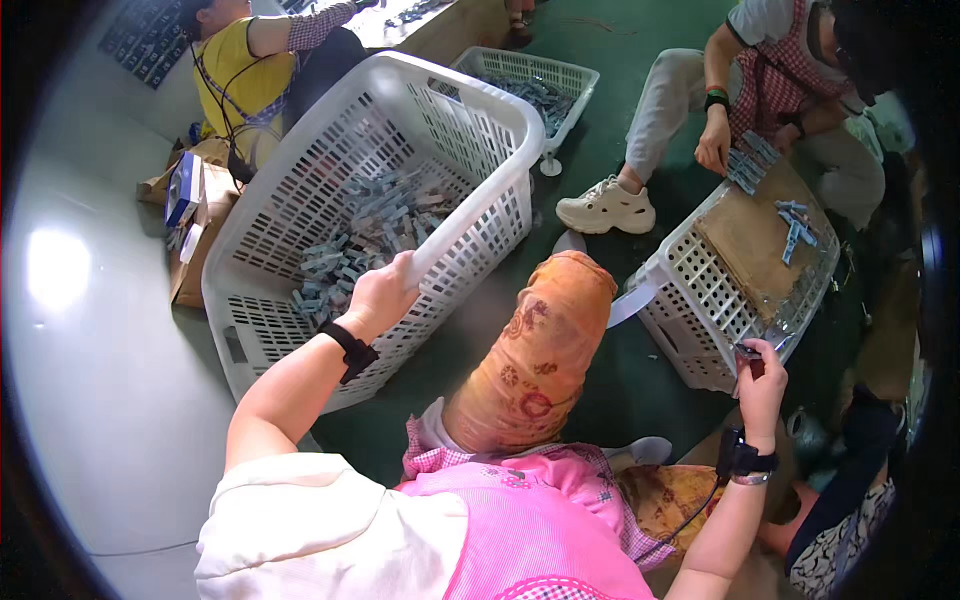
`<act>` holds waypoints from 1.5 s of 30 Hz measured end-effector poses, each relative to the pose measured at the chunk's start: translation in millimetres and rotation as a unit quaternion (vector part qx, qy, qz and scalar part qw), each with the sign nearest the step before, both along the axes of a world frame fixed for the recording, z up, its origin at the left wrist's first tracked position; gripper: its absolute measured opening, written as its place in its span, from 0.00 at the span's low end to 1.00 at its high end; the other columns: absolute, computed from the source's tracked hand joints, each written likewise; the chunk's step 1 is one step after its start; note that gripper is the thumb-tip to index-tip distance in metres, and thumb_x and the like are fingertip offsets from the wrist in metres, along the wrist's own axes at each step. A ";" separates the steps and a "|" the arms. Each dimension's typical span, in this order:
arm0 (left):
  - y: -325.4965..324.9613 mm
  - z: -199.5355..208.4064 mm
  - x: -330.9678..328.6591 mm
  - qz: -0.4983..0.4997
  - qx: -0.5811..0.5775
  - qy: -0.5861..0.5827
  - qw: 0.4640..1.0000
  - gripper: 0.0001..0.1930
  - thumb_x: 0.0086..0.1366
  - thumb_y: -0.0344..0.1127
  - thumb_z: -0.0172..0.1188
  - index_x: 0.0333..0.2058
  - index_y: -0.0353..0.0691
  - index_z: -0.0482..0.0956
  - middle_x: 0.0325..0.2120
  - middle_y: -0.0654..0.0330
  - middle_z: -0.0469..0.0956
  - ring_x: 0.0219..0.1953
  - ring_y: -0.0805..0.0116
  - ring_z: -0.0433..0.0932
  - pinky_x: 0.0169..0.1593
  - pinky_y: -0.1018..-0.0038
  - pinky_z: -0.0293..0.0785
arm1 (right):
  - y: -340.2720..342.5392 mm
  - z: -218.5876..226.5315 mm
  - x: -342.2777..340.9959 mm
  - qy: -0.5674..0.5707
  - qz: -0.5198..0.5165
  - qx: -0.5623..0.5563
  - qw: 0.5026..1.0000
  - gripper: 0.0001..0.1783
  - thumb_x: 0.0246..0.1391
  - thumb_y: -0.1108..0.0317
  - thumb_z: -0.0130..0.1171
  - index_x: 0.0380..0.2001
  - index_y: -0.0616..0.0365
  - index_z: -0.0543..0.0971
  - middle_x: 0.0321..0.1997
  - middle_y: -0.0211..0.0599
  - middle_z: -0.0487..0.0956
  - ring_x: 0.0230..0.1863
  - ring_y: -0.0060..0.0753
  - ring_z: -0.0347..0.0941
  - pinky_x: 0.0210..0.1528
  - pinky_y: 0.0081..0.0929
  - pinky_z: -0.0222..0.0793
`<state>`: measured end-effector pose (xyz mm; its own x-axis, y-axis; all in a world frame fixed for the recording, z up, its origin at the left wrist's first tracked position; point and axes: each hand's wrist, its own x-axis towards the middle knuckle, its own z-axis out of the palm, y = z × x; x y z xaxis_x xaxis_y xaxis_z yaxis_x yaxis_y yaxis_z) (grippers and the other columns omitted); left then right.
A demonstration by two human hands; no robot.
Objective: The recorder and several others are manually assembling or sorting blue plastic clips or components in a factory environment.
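Observation:
A large white plastic basket stands tilted on my left, with a heap of grey-blue clothespin-like pieces inside. My left hand is closed on the near rim of this basket, its fingertips partly hidden. On the other side, my right hand is pinched around a small dark, shiny piece too small to name. That hand is just off the near corner of an upturned white basket. A brown cardboard sheet covers its top, and a few blue clips lie there.
Across the upturned basket a co-worker holds a row of grey-blue clips. Another person in yellow sits at the far left beside a cardboard box. A smaller white basket of clips stands behind. My knee rises between the baskets.

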<state>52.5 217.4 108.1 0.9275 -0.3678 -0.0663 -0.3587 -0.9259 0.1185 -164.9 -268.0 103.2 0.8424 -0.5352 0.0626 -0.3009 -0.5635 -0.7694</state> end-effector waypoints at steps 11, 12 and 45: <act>39.9 -12.3 -22.6 -0.038 -0.006 -0.048 0.998 0.27 0.53 0.39 0.61 0.52 0.41 0.66 0.28 0.46 0.78 0.30 0.44 0.77 0.33 0.56 0.74 | -16.2 -30.4 -20.3 -0.012 -0.038 -0.043 0.998 0.09 0.46 0.78 0.56 0.34 0.61 0.76 0.25 0.42 0.77 0.26 0.32 0.74 0.31 0.27 0.69; 42.9 -15.9 -21.6 -0.026 -0.005 -0.040 0.999 0.28 0.53 0.39 0.62 0.52 0.42 0.66 0.28 0.45 0.78 0.31 0.44 0.77 0.33 0.56 0.73 | -15.2 -28.4 -18.1 -0.017 -0.033 -0.051 0.998 0.10 0.46 0.77 0.57 0.35 0.61 0.77 0.29 0.45 0.78 0.29 0.36 0.76 0.34 0.28 0.70; -361.9 -49.0 296.4 -0.139 -0.014 0.278 0.950 0.28 0.62 0.47 0.56 0.54 0.32 0.67 0.44 0.49 0.76 0.46 0.61 0.75 0.50 0.71 0.70 | -88.5 -99.7 45.9 0.046 -0.010 -0.043 0.998 0.20 0.43 0.81 0.48 0.44 0.61 0.69 0.42 0.46 0.71 0.46 0.50 0.68 0.52 0.37 0.61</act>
